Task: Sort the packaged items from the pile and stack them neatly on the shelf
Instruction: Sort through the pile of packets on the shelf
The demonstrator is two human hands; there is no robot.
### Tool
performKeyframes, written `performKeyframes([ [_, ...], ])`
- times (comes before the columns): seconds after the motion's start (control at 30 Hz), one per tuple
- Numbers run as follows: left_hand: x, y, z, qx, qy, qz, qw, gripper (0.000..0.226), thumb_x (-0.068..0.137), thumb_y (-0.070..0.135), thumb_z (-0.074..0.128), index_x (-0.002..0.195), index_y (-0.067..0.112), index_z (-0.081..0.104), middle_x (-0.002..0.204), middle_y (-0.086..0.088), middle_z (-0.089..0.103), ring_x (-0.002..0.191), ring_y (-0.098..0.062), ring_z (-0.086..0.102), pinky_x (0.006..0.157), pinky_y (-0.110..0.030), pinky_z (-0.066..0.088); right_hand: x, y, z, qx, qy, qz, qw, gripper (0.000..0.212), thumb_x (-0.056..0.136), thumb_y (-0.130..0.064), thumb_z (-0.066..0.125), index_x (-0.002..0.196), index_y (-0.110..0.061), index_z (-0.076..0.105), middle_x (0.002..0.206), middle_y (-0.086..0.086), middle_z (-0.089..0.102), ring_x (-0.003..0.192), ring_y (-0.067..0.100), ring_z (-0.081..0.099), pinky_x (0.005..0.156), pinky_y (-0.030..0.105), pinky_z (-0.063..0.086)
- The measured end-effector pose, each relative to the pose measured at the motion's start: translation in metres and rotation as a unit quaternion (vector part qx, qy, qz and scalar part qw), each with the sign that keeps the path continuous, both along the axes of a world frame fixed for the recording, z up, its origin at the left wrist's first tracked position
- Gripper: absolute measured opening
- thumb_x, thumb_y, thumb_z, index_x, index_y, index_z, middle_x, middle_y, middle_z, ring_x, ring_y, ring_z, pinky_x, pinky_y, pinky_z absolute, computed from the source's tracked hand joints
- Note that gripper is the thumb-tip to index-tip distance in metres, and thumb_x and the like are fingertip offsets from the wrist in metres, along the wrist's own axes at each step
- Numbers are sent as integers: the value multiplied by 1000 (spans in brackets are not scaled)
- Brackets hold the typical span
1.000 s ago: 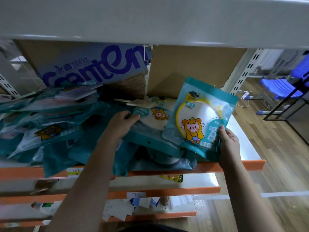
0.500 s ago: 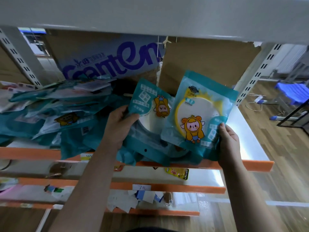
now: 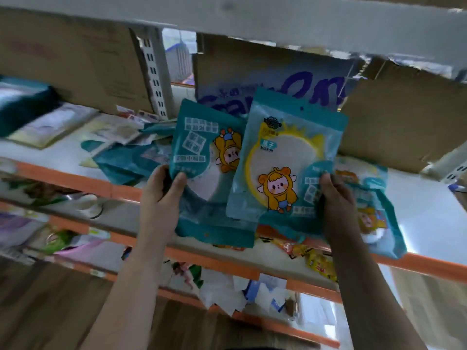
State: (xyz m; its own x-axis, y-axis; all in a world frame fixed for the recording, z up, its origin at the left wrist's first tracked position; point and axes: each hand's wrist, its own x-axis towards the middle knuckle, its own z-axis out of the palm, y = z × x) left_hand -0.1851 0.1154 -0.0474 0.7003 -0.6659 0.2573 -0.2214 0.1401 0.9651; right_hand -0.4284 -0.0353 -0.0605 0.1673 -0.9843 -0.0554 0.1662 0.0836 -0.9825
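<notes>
Both hands are closed on packets. The left hand (image 3: 164,190) grips a teal packet (image 3: 199,147) by its lower left edge with the thumb on the front. The right hand (image 3: 337,198) pinches the lower right edge of a mirror packet (image 3: 290,157). Both packets are raised face-on in front of the shelf (image 3: 429,213), and the mirror packet overlaps the teal packet's right side.

White with an orange front lip, the shelf runs across the view under a pale upper board (image 3: 252,18). Three cardboard boxes stand along its back. A plain box (image 3: 75,64) is at the left. In the middle is a printed box (image 3: 283,84) whose large blue lettering is partly hidden and too blurred to read. A brown box (image 3: 404,122) is at the right. A slotted upright (image 3: 156,79) stands between the first two.

A pile (image 3: 131,160) of teal packets lies on the shelf left of the hands. A third packet (image 3: 376,218) lies partly behind the right hand, overhanging the lip. Yellow snack packs (image 3: 318,263) sit on the shelf below.

The mirror packet is upright, with a yellow-rimmed round mirror behind a clear window. It reads "MIRROR" under two Chinese characters, above a cartoon child in a yellow hood. The teal packet is upside down, so the same figure is inverted, and its text panels are blurred.
</notes>
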Motion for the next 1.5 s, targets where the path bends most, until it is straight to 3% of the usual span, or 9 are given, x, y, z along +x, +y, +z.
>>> performKeyframes([
  [0.17,85,73,-7,12,11,56,998,14,89,37,57,102,33,63,107,-8,66,101,-29,62,89,-56,49,99,45,-2,-11,0,5,1000,20,98,-28,55,88,-15,66,79,-3,71,73,15,67,66,28,56],
  [0.3,144,116,-10,37,5,98,994,14,94,30,54,106,27,61,102,-4,66,98,-28,61,88,-61,49,169,76,-8,23,-10,16,1000,16,99,-26,54,93,-18,67,95,4,71,88,24,67,85,48,54],
  [0.57,236,163,-32,49,42,177,982,13,101,18,50,111,22,58,100,2,64,96,-20,61,89,-55,50,286,101,-3,50,-1,67,997,17,99,-30,54,97,-17,65,97,4,71,88,23,68,79,43,56],
  [0.7,282,172,-39,48,58,199,977,15,101,19,50,105,30,59,101,4,65,99,-19,61,91,-52,52,351,103,-5,41,2,99,994,22,100,-31,51,98,-13,64,95,7,69,83,23,68,72,41,57],
  [0.87,362,171,-41,55,37,225,972,14,102,18,49,109,22,59,102,0,63,99,-21,59,88,-49,51,444,96,-6,32,-13,111,993,22,103,-25,44,89,-17,60,84,0,65,69,11,65,66,31,54],
  [1.03,458,157,-26,60,23,229,971,12,101,15,49,101,24,58,97,0,64,97,-26,61,84,-49,50,538,79,8,37,-32,107,993,25,104,-21,42,87,-16,59,74,-8,66,59,0,65,55,20,52],
  [1.17,525,148,-22,52,15,246,968,11,101,15,50,99,22,59,95,-2,65,93,-24,61,76,-44,54,608,67,14,64,-44,112,991,21,104,-24,44,94,-16,60,84,-2,65,60,4,67,53,22,53],
  [1.3,567,148,-28,20,69,250,965,18,102,15,49,97,27,60,98,0,66,92,-20,62,76,-37,53,660,63,6,77,-25,124,989,19,103,-28,45,104,-16,60,97,3,67,81,15,67,65,30,53],
  [1.5,648,159,-44,16,74,288,955,14,102,16,49,110,17,60,101,4,65,98,-19,61,85,-39,52,720,67,-2,80,-5,84,993,24,103,-20,44,87,-15,60,82,-1,65,62,5,66,55,22,53],
])
